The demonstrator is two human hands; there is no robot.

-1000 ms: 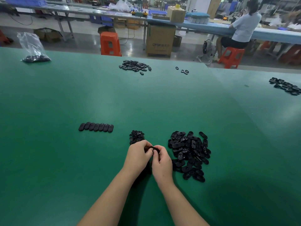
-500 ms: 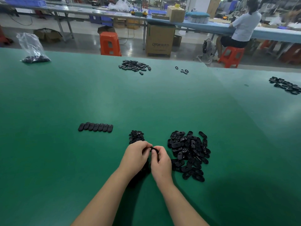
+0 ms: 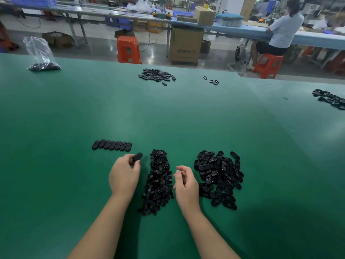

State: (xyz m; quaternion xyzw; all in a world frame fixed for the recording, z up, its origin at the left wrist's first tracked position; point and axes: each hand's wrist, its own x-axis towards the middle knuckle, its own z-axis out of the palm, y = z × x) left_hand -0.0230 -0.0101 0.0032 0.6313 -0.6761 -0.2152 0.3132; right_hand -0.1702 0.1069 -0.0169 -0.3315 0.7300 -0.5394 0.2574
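My left hand (image 3: pixel 124 174) pinches a black oval plastic piece (image 3: pixel 137 157) just above the green table (image 3: pixel 56 165), below and right of a neat row of like pieces (image 3: pixel 111 145). My right hand (image 3: pixel 184 182) hovers with loosely curled fingers and holds nothing. Between the hands lies a long heap of small black parts (image 3: pixel 158 182). To the right of my right hand sits a pile of larger black oval shells (image 3: pixel 219 177).
Further back on the table are another pile of black pieces (image 3: pixel 155 76), a few loose rings (image 3: pixel 211 80), a plastic bag of parts (image 3: pixel 40 57) at far left and a pile (image 3: pixel 330 99) at the right edge. Beyond stand orange stools, a cardboard box and a seated person.
My hands were together over the small-parts heap, working one piece. Now they have separated: the left hand has moved left and forward with the piece, the right hand has let go.
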